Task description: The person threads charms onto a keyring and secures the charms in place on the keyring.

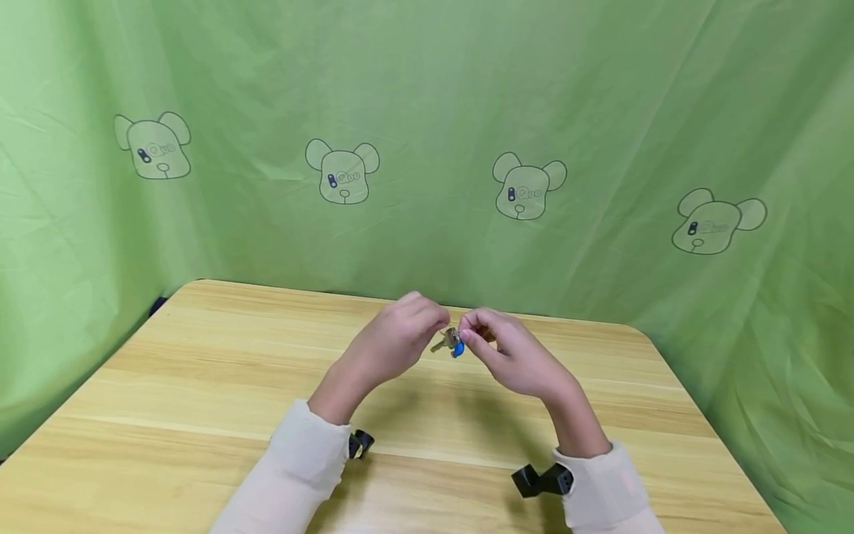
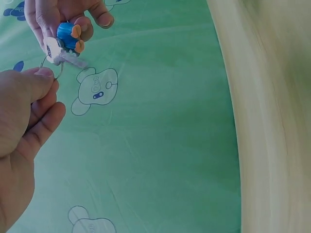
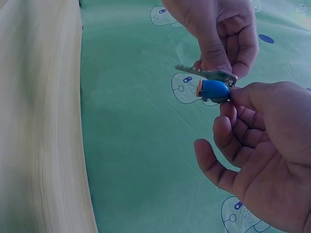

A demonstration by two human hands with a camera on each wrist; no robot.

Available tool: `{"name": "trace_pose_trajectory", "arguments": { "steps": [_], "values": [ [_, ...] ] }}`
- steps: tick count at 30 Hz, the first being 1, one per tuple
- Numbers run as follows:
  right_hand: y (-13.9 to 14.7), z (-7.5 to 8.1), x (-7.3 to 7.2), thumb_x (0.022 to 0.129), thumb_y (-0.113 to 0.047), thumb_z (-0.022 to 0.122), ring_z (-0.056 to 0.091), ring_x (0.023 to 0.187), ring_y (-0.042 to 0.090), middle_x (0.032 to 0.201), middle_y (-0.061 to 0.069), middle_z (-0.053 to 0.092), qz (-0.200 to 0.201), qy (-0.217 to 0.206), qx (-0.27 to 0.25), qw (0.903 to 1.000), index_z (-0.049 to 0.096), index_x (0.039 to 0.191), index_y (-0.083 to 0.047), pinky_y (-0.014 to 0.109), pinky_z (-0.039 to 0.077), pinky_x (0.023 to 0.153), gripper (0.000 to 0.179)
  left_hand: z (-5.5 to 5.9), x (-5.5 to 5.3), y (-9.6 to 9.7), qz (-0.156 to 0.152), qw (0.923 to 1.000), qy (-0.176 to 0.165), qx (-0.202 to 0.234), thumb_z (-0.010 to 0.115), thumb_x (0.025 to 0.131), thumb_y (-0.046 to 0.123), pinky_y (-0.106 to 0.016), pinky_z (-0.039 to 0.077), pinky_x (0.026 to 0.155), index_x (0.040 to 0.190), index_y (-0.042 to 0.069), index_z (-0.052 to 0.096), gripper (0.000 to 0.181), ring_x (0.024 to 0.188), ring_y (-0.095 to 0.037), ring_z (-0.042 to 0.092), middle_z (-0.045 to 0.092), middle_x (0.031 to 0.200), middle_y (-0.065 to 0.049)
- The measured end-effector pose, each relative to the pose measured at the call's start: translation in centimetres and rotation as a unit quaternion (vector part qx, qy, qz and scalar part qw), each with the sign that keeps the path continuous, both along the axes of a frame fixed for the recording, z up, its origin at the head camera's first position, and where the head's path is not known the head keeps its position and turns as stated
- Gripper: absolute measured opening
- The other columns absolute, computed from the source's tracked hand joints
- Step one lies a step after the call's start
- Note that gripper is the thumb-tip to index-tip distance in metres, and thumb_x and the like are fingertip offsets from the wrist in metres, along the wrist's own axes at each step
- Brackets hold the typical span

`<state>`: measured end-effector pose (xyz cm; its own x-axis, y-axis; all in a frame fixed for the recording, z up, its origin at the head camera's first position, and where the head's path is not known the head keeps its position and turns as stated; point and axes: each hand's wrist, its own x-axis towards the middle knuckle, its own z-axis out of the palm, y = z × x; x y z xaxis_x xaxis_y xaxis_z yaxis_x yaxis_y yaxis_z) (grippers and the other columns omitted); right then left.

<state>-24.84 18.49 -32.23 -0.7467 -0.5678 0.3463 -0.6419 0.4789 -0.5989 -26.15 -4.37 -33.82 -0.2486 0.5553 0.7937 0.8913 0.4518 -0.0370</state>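
Above the table, both hands meet at a small bunch made up of a metal key (image 1: 438, 345), a thin ring (image 2: 61, 71) and a blue figure charm (image 3: 214, 90) with orange feet. My left hand (image 1: 395, 335) pinches the ring between thumb and forefinger. Opposite it, my right hand (image 1: 519, 354) pinches the bunch close to the key's head, its thumb and fingertip right beside the charm in the right wrist view. From there the key (image 3: 201, 72) points toward the left hand's side, and the charm dangles below the fingertips. The right fingertips hide part of the ring.
Underneath is a wood-grain table (image 1: 220, 371) with rounded far corners. A green curtain (image 1: 427, 81) printed with bear heads surrounds its back and sides. Black camera mounts (image 1: 542, 480) sit at both cuffs of the light sleeves (image 1: 293, 463).
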Motion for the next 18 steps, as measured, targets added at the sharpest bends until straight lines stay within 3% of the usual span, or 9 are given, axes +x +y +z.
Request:
{"name": "trace_pose_trajectory", "arguments": {
  "steps": [12, 18],
  "values": [
    [0.04, 0.08, 0.03, 0.108, -0.016, 0.054, 0.055, 0.083, 0.018, 0.089, 0.0, 0.058, -0.005, 0.005, 0.003, 1.0, 0.061, 0.1, -0.013, 0.029, 0.048, 0.07, 0.011, 0.47, 0.66, 0.4, 0.062, 0.991, 0.089, -0.079, 0.067, 0.086, -0.015, -0.022, 0.053, 0.082, 0.099, 0.002, 0.07, 0.022, 0.089, -0.017, 0.064, 0.072, 0.096, -0.005],
    [0.09, 0.25, 0.13, 0.108, -0.015, 0.054, 0.052, 0.082, 0.019, 0.088, 0.001, 0.055, -0.01, 0.017, 0.004, 0.9998, 0.061, 0.099, -0.013, 0.029, 0.047, 0.069, 0.011, 0.5, 0.79, 0.5, 0.063, 0.9902, 0.088, -0.088, 0.067, 0.088, -0.014, -0.023, 0.053, 0.083, 0.101, 0.002, 0.07, 0.021, 0.09, -0.018, 0.064, 0.072, 0.097, -0.005]
  ]
}}
